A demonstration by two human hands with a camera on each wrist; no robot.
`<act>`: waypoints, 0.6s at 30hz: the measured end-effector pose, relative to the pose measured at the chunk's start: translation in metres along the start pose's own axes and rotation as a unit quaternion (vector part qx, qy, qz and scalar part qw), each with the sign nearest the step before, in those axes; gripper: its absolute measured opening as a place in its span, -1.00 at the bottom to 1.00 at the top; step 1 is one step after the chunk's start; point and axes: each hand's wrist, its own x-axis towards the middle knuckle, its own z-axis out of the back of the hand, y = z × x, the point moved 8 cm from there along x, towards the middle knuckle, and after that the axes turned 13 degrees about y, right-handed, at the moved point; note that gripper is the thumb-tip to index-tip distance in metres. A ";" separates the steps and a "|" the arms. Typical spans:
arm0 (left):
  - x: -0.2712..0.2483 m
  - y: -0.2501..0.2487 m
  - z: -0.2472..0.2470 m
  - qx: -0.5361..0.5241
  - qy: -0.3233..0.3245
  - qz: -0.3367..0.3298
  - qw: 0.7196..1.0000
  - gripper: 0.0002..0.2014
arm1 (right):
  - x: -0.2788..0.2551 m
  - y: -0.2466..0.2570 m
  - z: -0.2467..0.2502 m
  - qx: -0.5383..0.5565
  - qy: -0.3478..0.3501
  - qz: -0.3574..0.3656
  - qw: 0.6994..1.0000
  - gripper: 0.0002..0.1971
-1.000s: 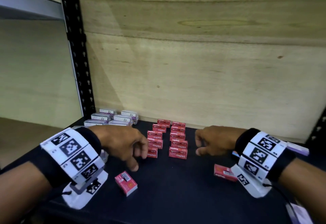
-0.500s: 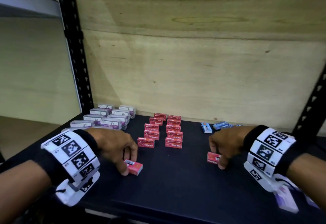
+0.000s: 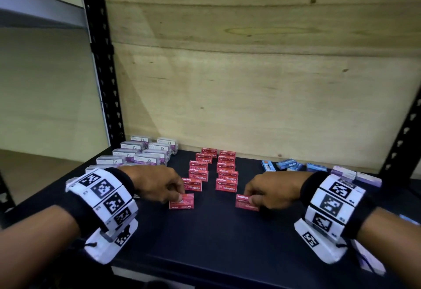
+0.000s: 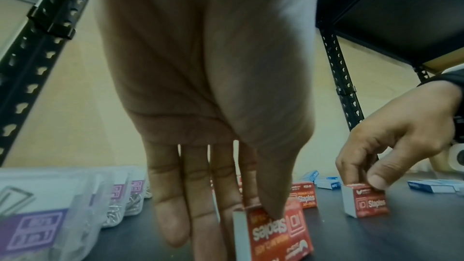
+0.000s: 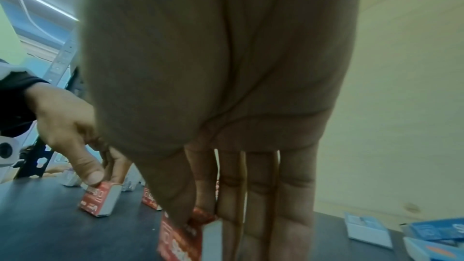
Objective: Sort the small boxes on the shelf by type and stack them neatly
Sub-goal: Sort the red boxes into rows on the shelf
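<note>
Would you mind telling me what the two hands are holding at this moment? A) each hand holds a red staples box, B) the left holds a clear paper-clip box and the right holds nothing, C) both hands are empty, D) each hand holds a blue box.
A: the left hand pinches one red staples box and the right hand pinches another red staples box, both standing on the black shelf.

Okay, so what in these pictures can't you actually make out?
- Head view: the fine print on the blue boxes is too small to read.
- Head view: the purple-labelled boxes at right are partly hidden behind the right wristband.
- Left wrist view: the left hand covers the top of its red staples box.
- Right wrist view: the right hand hides most of its red box; its lettering is blurred.
</note>
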 end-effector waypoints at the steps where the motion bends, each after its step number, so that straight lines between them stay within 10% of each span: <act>1: 0.000 0.000 0.000 0.001 -0.001 -0.001 1.000 -0.79 | 0.001 0.002 0.001 0.000 -0.004 0.001 1.000 -0.75; 18: 0.005 -0.026 0.008 0.061 -0.061 -0.059 0.995 -0.53 | 0.021 0.013 0.009 0.005 -0.046 0.009 0.999 -0.83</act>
